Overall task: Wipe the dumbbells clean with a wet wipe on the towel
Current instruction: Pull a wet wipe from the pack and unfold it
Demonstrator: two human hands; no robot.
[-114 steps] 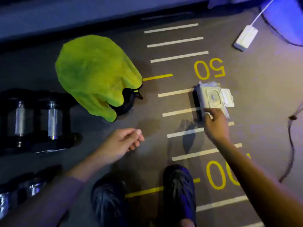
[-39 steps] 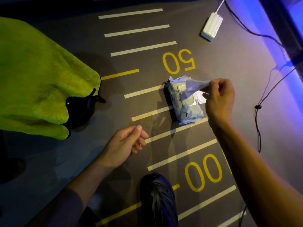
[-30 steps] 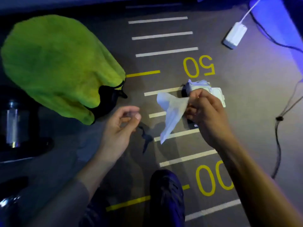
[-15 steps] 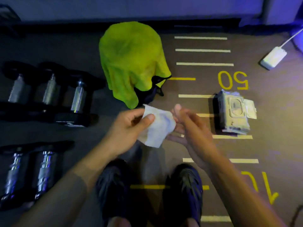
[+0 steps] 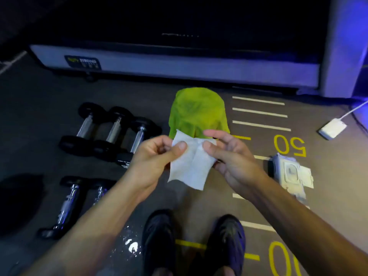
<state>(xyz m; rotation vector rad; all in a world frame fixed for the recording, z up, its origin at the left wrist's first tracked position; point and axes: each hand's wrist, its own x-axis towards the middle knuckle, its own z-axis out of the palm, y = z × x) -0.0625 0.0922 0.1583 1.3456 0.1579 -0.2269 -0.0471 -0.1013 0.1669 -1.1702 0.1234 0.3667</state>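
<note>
A white wet wipe (image 5: 190,165) hangs spread between my hands at the middle of the view. My left hand (image 5: 154,161) pinches its left upper edge between thumb and fingers. My right hand (image 5: 229,156) pinches its right upper edge with the thumb, the other fingers loosely spread. Behind the wipe a lime-green towel (image 5: 197,114) lies draped over something dark on the floor. Three black dumbbells with chrome handles (image 5: 113,130) lie side by side to the left. Two more dumbbells (image 5: 69,204) lie nearer me at lower left.
The wet-wipe pack (image 5: 290,174) lies on the floor at right, its lid flipped open. A white power adapter (image 5: 332,128) with a cable sits at far right. A grey machine base (image 5: 179,66) runs along the back. My two dark shoes (image 5: 191,242) stand below the hands.
The wipe was pulled from the pack by my right hand, then passed to the left. Both hands now hold it and have spread it wider and lifted it. The view has tilted up.
</note>
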